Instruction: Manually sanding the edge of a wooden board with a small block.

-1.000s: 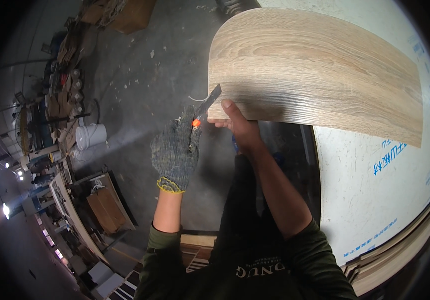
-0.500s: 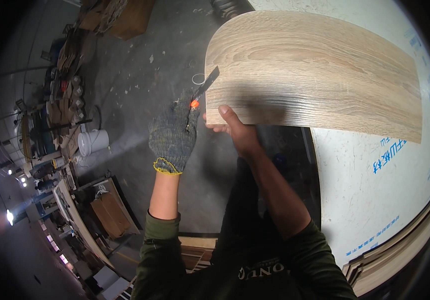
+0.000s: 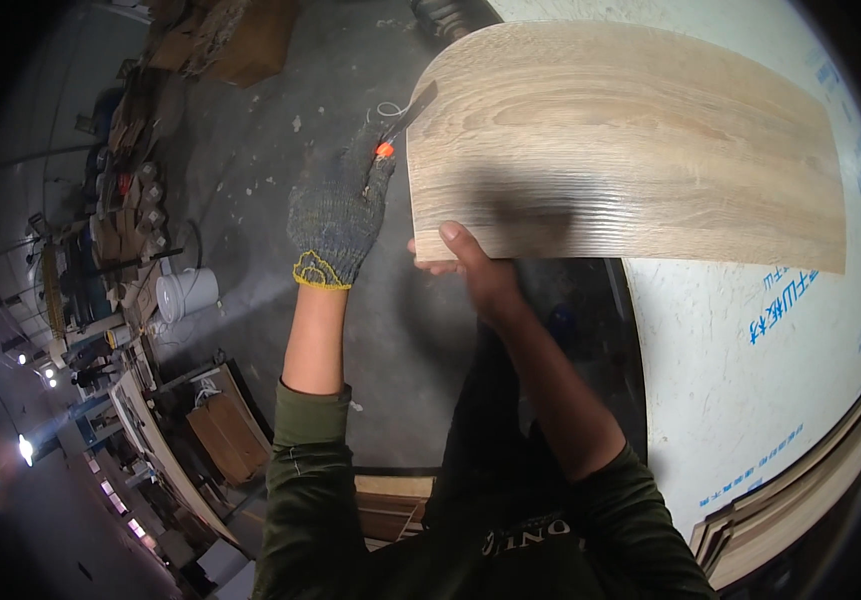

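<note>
A wood-grain board (image 3: 630, 150) with a rounded far-left corner lies over a white sheet-covered worktop (image 3: 720, 400), its left end jutting past the worktop. My left hand (image 3: 338, 220), in a dark knitted glove with yellow trim, is closed around a utility knife (image 3: 384, 150) with an orange part. The knife's blade meets the board's left edge near the rounded corner. A thin pale curl of edge trimming (image 3: 388, 109) hangs beside the blade. My bare right hand (image 3: 478, 275) grips the board's near-left corner, thumb on top and fingers underneath.
Stacked panels (image 3: 800, 490) stand at the lower right. On the grey floor to the left is a white bucket (image 3: 188, 293). Cardboard (image 3: 245, 40) lies at the far left, and a brown carton (image 3: 230, 437) sits on a shelf at the lower left.
My left hand and the knife have moved away from me along the board's left edge, toward the rounded corner. The trimming curl has moved along with the blade. My right hand keeps its grip.
</note>
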Tool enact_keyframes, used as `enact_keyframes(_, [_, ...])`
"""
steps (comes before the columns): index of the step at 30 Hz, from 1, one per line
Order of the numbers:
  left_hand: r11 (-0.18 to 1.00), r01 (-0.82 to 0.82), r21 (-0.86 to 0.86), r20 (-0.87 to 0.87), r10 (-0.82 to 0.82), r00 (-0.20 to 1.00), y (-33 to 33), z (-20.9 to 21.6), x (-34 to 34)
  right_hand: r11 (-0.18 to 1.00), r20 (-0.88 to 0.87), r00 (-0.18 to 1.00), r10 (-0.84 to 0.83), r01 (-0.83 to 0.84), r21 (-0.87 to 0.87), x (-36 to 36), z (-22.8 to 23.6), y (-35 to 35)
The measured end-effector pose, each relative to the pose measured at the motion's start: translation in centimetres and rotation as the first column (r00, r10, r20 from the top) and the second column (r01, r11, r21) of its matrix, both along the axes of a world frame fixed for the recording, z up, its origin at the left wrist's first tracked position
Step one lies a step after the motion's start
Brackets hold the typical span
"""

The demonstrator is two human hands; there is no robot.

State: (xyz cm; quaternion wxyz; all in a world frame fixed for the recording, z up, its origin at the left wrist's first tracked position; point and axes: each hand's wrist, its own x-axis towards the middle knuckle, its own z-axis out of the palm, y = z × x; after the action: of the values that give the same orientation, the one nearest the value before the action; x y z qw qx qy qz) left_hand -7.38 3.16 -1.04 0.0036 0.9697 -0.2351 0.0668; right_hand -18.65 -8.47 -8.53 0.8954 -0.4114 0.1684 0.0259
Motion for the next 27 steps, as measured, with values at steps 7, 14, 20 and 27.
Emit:
enact_keyframes(7, [0.988,0.005,-0.155,-0.083,-0.019,0.996,0.9,-0.3,-7.1,0.986,-0.174,0.984,0.022,-0.051,-0.159,-10.1,-4.2,-1.1])
enact_keyframes(14, [0.994,-0.086,-0.065,-0.185,0.073,0.98,0.6,1.3,-9.7,0.982,-0.083,0.996,0.013,0.003,0.189,-10.1,1.2,-2.7])
enact_keyframes(20, [0.999,-0.027,0.019,-0.116,0.029,0.993,0.8,0.8,-8.8,0.978,-0.029,0.984,0.175,-0.171,0.117,-10.0,0.3,-3.4])
enact_keyframes(27, [0.995,0.031,-0.09,-0.085,-0.038,0.996,-0.4,0.5,-5.9,0.978,-0.061,0.979,0.197,-0.191,0.089,-10.2,0.3,-3.8])
